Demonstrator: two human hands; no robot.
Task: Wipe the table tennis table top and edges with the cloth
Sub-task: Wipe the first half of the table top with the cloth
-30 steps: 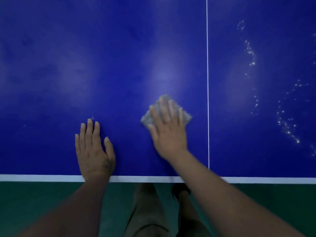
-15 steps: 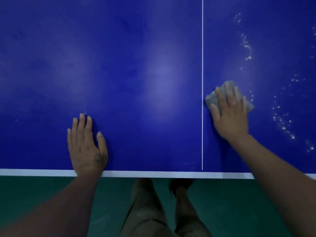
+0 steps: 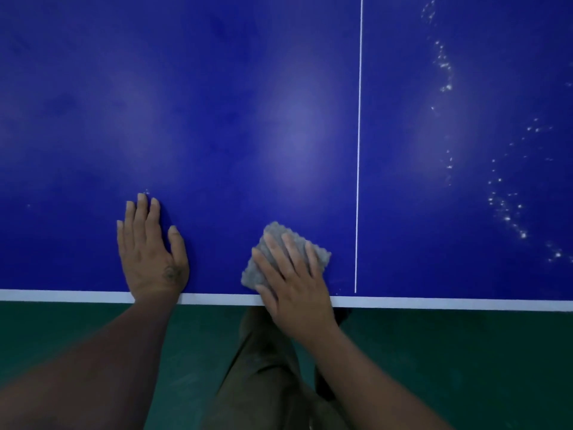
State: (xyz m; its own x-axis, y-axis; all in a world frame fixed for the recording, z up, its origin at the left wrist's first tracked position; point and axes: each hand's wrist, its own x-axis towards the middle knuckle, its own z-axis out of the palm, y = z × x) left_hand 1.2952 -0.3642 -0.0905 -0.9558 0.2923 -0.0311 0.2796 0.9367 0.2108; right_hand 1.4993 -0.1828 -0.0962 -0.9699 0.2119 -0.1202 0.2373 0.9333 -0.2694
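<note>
While the left hand is laid flat and open, palm down, on the blue table tennis table just inside the white edge stripe, the grey cloth is pressed onto the surface under the spread fingers of the right hand. It cannot be told whether the cloth is pinched or only pinned flat. The cloth is seen near the front edge, left of the white centre line and apart from it. White specks are scattered over the surface right of that line. Green floor is seen beneath the table.
</note>
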